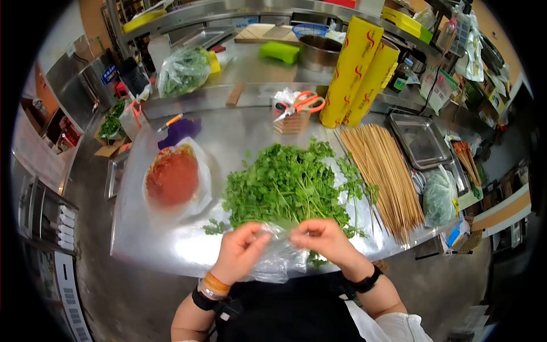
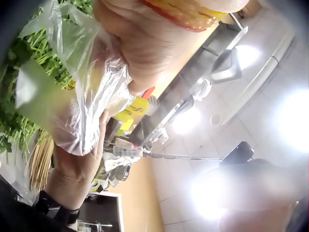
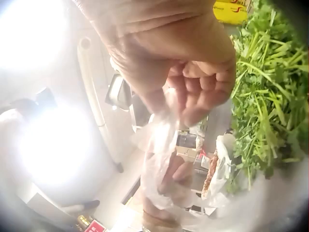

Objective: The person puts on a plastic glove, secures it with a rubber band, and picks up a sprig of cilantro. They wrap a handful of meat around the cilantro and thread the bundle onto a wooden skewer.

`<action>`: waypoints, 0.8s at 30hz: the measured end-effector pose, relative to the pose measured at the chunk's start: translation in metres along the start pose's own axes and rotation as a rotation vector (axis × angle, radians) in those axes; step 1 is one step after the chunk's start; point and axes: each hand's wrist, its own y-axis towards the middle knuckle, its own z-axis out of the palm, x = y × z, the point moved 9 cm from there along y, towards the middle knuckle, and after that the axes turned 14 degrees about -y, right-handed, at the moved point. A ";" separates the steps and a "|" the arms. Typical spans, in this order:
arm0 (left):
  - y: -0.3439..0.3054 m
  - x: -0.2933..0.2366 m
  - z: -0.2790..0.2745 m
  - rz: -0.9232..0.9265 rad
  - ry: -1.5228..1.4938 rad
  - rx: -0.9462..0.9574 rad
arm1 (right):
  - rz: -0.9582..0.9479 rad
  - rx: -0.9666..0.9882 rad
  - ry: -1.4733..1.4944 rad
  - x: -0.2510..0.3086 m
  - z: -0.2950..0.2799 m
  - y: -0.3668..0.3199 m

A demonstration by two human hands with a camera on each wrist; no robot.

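Observation:
Both hands pinch the edge of a thin clear plastic bag [image 1: 277, 263] at the table's near side. My left hand [image 1: 242, 251] grips it on one side, thumb against the fingers; my right hand [image 1: 326, 242] pinches it on the other. In the right wrist view the plastic film [image 3: 161, 140] stretches from the curled fingers of the right hand [image 3: 193, 82] toward the left hand. Just beyond the hands lies a big heap of leafy green cilantro [image 1: 279, 185], partly overlapped by the bag.
Left of the greens stands a bag-lined bowl of red powder [image 1: 174, 179]. Wooden skewers [image 1: 382, 176] lie to the right, beside a metal tray [image 1: 420, 139]. Behind are orange-handled scissors [image 1: 307, 102] and tall yellow boxes [image 1: 353, 71]. A bag of greens [image 1: 185, 71] sits at the back left.

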 end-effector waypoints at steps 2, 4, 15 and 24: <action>-0.001 0.010 -0.014 -0.024 -0.063 -0.100 | 0.141 -0.005 0.069 -0.012 -0.005 0.004; 0.001 0.002 -0.014 0.005 -0.138 -0.075 | 0.156 -0.026 0.186 -0.021 -0.004 0.008; -0.005 0.012 -0.023 0.020 -0.271 -0.147 | 0.101 -0.088 0.325 -0.034 0.003 0.000; 0.002 0.006 -0.035 0.033 -0.098 -0.225 | 0.137 -0.210 0.192 -0.047 -0.013 0.000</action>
